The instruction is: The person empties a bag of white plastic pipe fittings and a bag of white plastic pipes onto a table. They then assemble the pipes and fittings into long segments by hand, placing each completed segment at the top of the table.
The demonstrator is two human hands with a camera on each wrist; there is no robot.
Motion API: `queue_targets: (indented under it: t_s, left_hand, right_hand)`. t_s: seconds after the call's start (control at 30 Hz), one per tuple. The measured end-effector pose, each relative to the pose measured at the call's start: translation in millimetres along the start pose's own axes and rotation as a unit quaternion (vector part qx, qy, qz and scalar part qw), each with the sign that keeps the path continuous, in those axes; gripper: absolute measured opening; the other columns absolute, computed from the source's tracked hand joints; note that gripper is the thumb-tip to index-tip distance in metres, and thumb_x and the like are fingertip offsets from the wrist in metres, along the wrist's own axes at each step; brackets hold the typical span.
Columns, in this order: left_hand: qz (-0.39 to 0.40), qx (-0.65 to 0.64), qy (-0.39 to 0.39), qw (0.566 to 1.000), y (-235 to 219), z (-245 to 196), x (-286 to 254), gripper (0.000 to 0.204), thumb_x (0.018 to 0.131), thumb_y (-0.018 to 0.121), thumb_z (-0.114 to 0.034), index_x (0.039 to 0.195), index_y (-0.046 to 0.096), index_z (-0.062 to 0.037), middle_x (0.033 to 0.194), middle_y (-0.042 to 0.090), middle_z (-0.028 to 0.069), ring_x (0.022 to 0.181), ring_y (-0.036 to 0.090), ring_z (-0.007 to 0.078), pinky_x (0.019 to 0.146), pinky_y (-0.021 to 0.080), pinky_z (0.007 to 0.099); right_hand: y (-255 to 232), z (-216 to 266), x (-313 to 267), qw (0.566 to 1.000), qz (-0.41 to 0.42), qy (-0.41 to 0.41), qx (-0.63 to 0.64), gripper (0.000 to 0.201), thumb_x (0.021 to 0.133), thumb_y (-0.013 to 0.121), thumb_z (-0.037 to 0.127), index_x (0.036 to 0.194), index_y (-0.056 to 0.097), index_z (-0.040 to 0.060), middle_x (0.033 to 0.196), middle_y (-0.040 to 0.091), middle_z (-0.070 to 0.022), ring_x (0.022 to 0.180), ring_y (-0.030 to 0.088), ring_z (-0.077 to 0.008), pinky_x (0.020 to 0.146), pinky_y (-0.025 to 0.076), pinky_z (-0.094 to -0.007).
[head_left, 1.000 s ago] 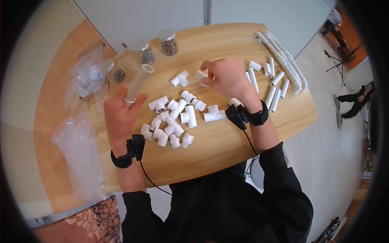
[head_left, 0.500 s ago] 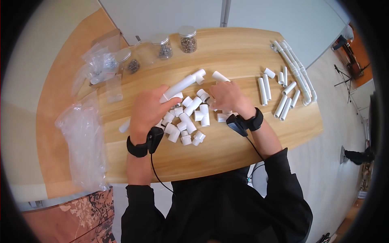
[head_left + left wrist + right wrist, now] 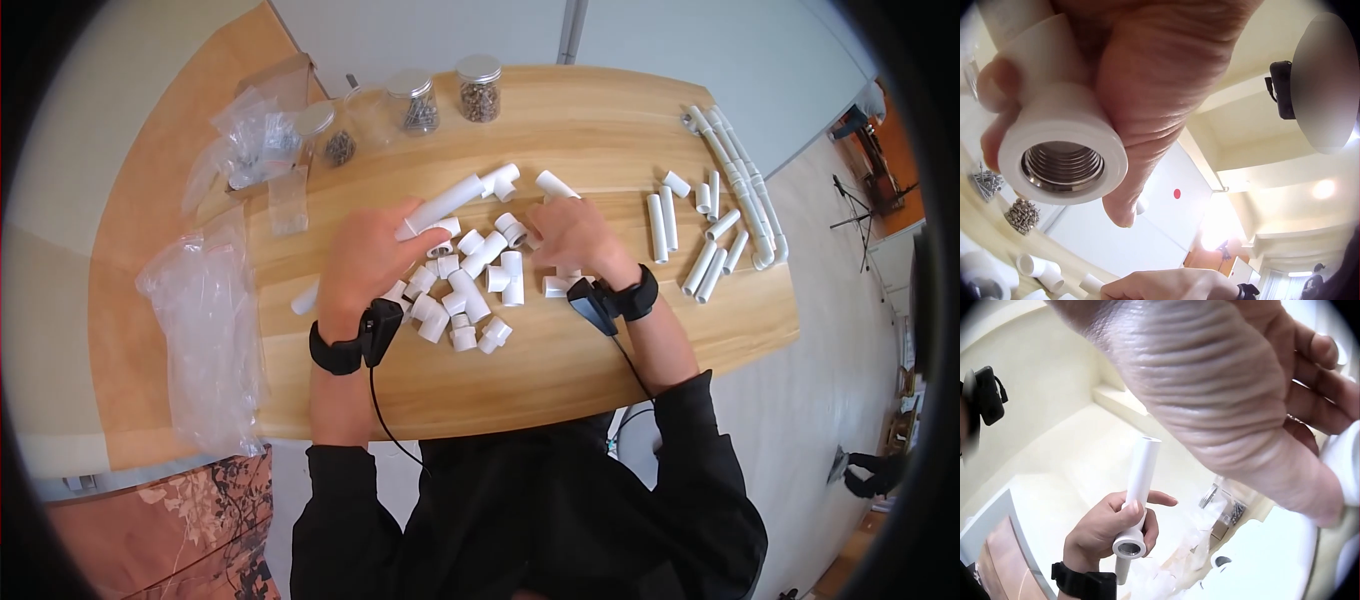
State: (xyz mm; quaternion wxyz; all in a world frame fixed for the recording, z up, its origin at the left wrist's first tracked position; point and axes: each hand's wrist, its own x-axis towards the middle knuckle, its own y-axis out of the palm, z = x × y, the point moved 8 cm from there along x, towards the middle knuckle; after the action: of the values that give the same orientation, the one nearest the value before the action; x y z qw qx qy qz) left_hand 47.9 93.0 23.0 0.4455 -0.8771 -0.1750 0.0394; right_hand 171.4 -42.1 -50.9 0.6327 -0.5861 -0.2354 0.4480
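Note:
My left hand (image 3: 375, 250) grips a white pipe (image 3: 440, 207) joined to a tee fitting with a metal-threaded mouth (image 3: 1063, 165). A second length of white pipe (image 3: 305, 298) sticks out below that hand. Over the right side of the fitting pile, my right hand (image 3: 575, 235) has its thumb and fingers around a white pipe fitting (image 3: 1342, 459), mostly hidden in the head view. Beneath and between the hands lie several white tees and couplings (image 3: 485, 255). A tee (image 3: 502, 181) and a short pipe (image 3: 555, 184) lie just beyond.
Several short pipes (image 3: 657, 228) lie at the right, beside long jointed pipes (image 3: 740, 185). Jars of screws (image 3: 480, 90) stand along the back edge. Clear plastic bags (image 3: 200, 340) and an open box (image 3: 275, 130) are at the left. A cable (image 3: 380, 430) hangs from each wrist camera.
My left hand has swung the pipe assembly from the left, tipped toward the head camera, to low over the fittings. My right hand has moved back from the short pipe to the pile.

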Motion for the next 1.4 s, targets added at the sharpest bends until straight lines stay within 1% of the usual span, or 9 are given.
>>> queue_targets:
  t_s: [0.03,0.17,0.27,0.33,0.37,0.87,0.93,1.17,1.4]
  left_hand:
    - [-0.008,0.007,-0.002,1.000,-2,3,0,0.035,0.073,0.066,-0.035,0.090,0.064,-0.0049,0.063,0.057,0.0162,0.057,0.054,0.0315,0.054,0.042,0.0362]
    - [-0.009,-0.012,-0.033,0.999,-10,8,-1,0.037,0.072,0.067,-0.036,0.090,0.063,-0.0035,0.062,0.056,0.0169,0.058,0.054,0.0328,0.054,0.041,0.0369]
    - [-0.012,-0.002,-0.025,1.000,-13,7,-1,0.039,0.072,0.068,-0.036,0.090,0.063,-0.0027,0.063,0.056,0.0179,0.058,0.053,0.0343,0.054,0.041,0.0376]
    - [-0.019,0.022,-0.010,1.000,-15,6,-2,0.035,0.075,0.068,-0.032,0.092,0.064,-0.0027,0.058,0.056,0.0102,0.051,0.050,0.0200,0.052,0.039,0.0309]
    - [-0.019,0.022,-0.010,1.000,-15,7,-2,0.035,0.075,0.068,-0.032,0.092,0.064,-0.0027,0.058,0.056,0.0102,0.051,0.050,0.0200,0.052,0.039,0.0309]
    - [0.001,0.037,0.006,0.999,-9,4,2,0.034,0.074,0.067,-0.033,0.088,0.062,-0.0015,0.060,0.057,0.0128,0.053,0.053,0.0250,0.053,0.040,0.0326]
    - [-0.019,0.012,0.011,1.000,-9,4,1,0.034,0.071,0.068,-0.033,0.083,0.063,-0.0025,0.063,0.056,0.0177,0.058,0.053,0.0344,0.054,0.041,0.0385]
    - [-0.013,-0.002,-0.005,1.000,-8,6,2,0.033,0.070,0.068,-0.033,0.083,0.063,-0.0035,0.063,0.057,0.0171,0.058,0.053,0.0340,0.054,0.041,0.0381]
    - [-0.013,0.008,0.012,1.000,-8,1,2,0.031,0.072,0.067,-0.033,0.084,0.064,-0.0048,0.065,0.058,0.0159,0.059,0.055,0.0328,0.054,0.042,0.0371]
  right_hand:
    - [1,-3,1,1.000,0.000,0.004,0.003,0.022,0.059,0.062,0.022,0.075,0.056,0.0078,0.071,0.060,-0.0123,0.074,0.059,-0.0304,0.065,0.044,-0.0396]
    - [-8,-4,-1,1.000,-0.027,-0.003,0.011,0.023,0.059,0.062,0.022,0.076,0.056,0.0071,0.072,0.060,-0.0124,0.074,0.059,-0.0310,0.065,0.045,-0.0397]
    - [-13,-1,-4,0.999,-0.033,0.004,0.011,0.015,0.061,0.058,0.012,0.075,0.060,0.0051,0.075,0.063,-0.0137,0.078,0.061,-0.0308,0.065,0.047,-0.0386]
    - [-9,0,-3,1.000,-0.028,0.001,0.003,0.014,0.062,0.057,0.011,0.075,0.060,0.0052,0.075,0.062,-0.0133,0.078,0.061,-0.0308,0.065,0.047,-0.0382]
    - [-8,1,-3,1.000,-0.027,0.001,0.003,0.014,0.062,0.057,0.011,0.075,0.060,0.0052,0.075,0.062,-0.0133,0.078,0.061,-0.0308,0.065,0.047,-0.0382]
    - [-11,4,-4,0.999,-0.041,0.013,-0.024,0.012,0.065,0.055,0.009,0.075,0.059,0.0043,0.077,0.062,-0.0133,0.080,0.060,-0.0300,0.066,0.047,-0.0400]
    - [-15,4,-6,0.999,-0.030,0.020,-0.017,0.012,0.065,0.055,0.010,0.076,0.059,0.0048,0.078,0.062,-0.0129,0.082,0.060,-0.0294,0.066,0.047,-0.0397]
    - [-5,5,-2,0.999,-0.018,0.014,-0.023,0.012,0.065,0.056,0.010,0.076,0.058,0.0050,0.081,0.062,-0.0127,0.084,0.060,-0.0293,0.067,0.046,-0.0392]
    - [-7,3,-3,0.999,-0.046,0.019,-0.016,0.011,0.064,0.056,0.009,0.074,0.058,0.0046,0.076,0.062,-0.0131,0.081,0.060,-0.0297,0.067,0.046,-0.0406]
